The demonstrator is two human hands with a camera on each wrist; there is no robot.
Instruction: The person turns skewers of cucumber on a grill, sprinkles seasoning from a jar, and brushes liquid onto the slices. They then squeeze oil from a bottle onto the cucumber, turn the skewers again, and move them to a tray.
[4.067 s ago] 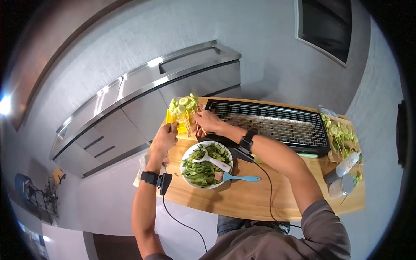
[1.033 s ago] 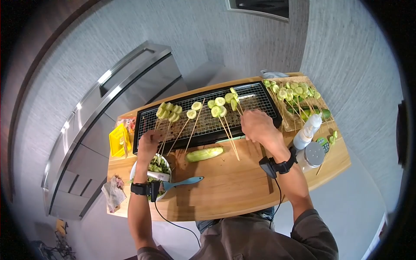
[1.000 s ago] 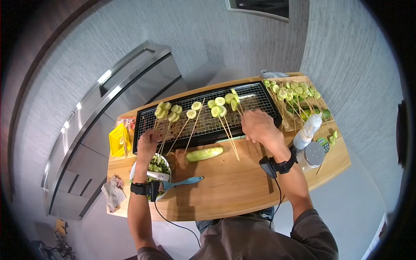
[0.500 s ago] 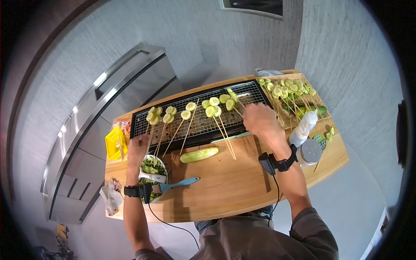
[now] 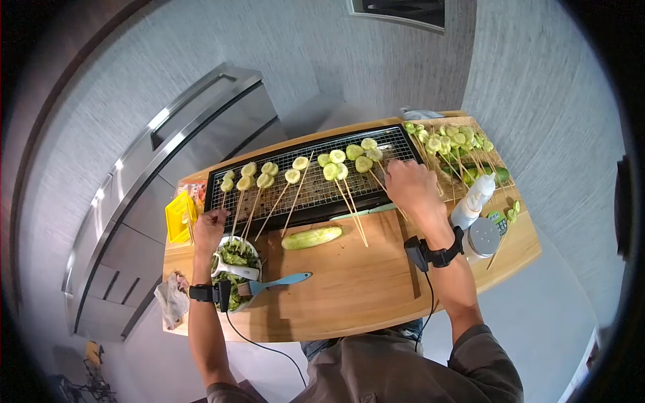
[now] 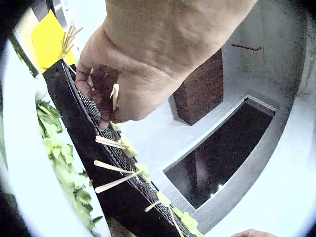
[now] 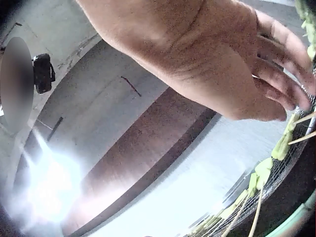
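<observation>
In the head view, cucumber-slice skewers [image 5: 292, 176] lie in a row across the black grill [image 5: 322, 213], their sticks pointing toward the person. My left hand [image 5: 209, 232] is at the grill's left end and pinches the stick of the leftmost skewer [image 5: 227, 181]. The left wrist view shows the stick's end [image 6: 116, 94] poking out between thumb and fingers. Over the grill's right end, my right hand [image 5: 411, 189] has its fingers loosely extended and holds nothing. Just left of it lies the rightmost skewer [image 5: 366, 161]; in the right wrist view its sticks [image 7: 303, 139] are apart from the fingers.
A peeled cucumber [image 5: 312, 238] lies on the cutting board [image 5: 349, 282]. At left are a yellow basket [image 5: 179, 218], a bowl of greens [image 5: 236, 255], a blue brush [image 5: 285, 279] and a crumpled cloth [image 5: 172, 302]. Right are bottles [image 5: 474, 198], a shaker [image 5: 482, 236] and more skewers [image 5: 457, 141].
Earlier both hands were at the yellow basket with a bunch of skewers. Over the last second the left skewers have spread apart, and my right hand has let go of its skewer and shifted slightly right.
</observation>
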